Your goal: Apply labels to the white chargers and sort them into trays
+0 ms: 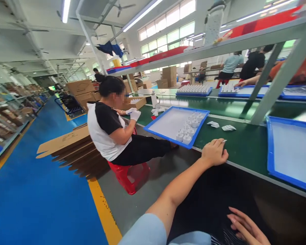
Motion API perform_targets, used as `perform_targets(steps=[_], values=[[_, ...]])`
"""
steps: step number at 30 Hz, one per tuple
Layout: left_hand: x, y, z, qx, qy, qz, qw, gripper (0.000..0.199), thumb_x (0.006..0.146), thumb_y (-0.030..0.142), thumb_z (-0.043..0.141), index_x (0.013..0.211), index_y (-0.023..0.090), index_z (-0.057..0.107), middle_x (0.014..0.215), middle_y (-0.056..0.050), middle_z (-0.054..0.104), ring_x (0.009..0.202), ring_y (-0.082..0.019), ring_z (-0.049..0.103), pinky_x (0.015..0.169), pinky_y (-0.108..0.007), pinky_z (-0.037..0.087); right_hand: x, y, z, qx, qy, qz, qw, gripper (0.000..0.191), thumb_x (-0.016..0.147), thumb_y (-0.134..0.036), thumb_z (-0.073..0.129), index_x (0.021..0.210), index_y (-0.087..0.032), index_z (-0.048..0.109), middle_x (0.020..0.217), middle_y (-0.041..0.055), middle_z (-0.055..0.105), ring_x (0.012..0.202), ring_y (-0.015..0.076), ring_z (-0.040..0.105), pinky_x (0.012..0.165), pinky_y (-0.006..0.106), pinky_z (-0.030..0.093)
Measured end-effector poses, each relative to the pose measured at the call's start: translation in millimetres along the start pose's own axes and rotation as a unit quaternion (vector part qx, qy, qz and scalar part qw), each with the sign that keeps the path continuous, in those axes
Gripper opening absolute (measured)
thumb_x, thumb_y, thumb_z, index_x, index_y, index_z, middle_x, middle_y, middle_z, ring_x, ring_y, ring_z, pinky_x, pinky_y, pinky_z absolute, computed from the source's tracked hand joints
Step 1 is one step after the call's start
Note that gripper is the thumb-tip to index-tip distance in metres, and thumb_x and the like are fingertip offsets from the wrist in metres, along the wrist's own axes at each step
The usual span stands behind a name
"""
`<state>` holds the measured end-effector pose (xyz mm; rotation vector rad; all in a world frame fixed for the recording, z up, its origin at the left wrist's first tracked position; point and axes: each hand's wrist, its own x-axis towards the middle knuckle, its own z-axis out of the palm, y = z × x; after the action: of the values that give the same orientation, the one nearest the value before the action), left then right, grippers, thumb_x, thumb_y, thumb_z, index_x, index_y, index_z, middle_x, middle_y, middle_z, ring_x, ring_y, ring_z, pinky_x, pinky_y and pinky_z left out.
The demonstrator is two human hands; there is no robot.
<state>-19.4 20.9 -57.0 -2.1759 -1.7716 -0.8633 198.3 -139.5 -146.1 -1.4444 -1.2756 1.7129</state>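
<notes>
My left hand (214,152) rests closed at the edge of the green worktable (247,153). A small white piece (224,141) pokes out at its fingers; most of it is hidden. Beyond that hand lie two small fanned stacks of flat white pieces, the left stack (213,124) and the right stack (228,128). To its left is a blue-rimmed tray (163,120) with several white round parts (187,138) along its right side, each with a dark tip on top. Low over my lap, my right hand (248,226) has its fingers stretched out and holds nothing I can see.
A co-worker in white gloves (134,114) sits on a red stool (129,178) at left. Another blue-rimmed tray (293,146) lies at right. A slanted grey post (283,71) carries the overhead shelf (168,59). Flattened cardboard (66,139) stands behind the stool.
</notes>
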Motion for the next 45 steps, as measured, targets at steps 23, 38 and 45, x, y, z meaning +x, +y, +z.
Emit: perform_targets(steps=[23,38,45], values=[[41.7,-39.4,9.0,-0.011,0.131,0.067,0.989,0.052,0.086,0.025,0.056,0.134,0.007,0.063,0.138,-0.017,0.065,0.119,-0.039,0.066,0.091,-0.045,0.056,-16.0,-120.7,-141.0,0.066,0.297,-0.198,0.932,0.040,0.078,-0.046,0.072,0.108,-0.020,0.070,0.098,0.0067,0.072,0.086,0.0189,0.066,0.074,0.032,0.054],[37.4,-51.8,12.1,-0.030,0.154,0.104,0.982,0.059,0.080,0.019,0.065,0.139,0.015,0.060,0.133,-0.016,0.068,0.113,-0.037,0.069,0.090,-0.045,0.056,61.2,-214.4,-335.3,-0.366,0.545,0.108,0.747,0.040,0.096,-0.036,0.066,0.130,-0.016,0.060,0.136,0.0119,0.059,0.122,0.0286,0.059,0.102,0.053,0.050],[34.7,-51.7,13.6,-0.032,0.170,0.116,0.978,0.067,0.076,0.014,0.069,0.142,0.018,0.058,0.130,-0.014,0.070,0.110,-0.037,0.070,0.087,-0.043,0.057,78.4,-241.6,-342.3,-0.429,0.461,0.209,0.748,0.035,0.098,-0.035,0.064,0.126,-0.015,0.062,0.127,0.0110,0.063,0.110,0.0242,0.065,0.093,0.046,0.057]])
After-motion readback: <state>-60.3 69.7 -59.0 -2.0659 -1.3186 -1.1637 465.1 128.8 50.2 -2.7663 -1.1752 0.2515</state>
